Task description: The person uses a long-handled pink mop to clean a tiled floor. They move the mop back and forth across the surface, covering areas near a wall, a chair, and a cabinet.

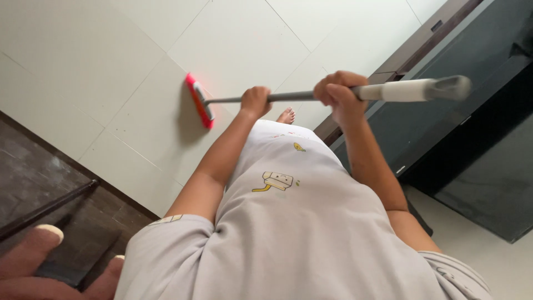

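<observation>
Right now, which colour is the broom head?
Bright red-pink broom head; the head view shows it best.

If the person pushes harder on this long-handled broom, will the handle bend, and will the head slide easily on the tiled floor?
The broom has a thin, straight handle that looks like metal, so it is probably stiff. Its small red head probably slides easily on the smooth tiled floor. With left hand and right hand apart, twisting seems unlikely.

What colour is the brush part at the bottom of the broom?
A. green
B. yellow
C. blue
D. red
D: the brush head at the end of the broom's handle is bright red against the pale floor tiles, and both hands, left and right, grip the handle.
</observation>
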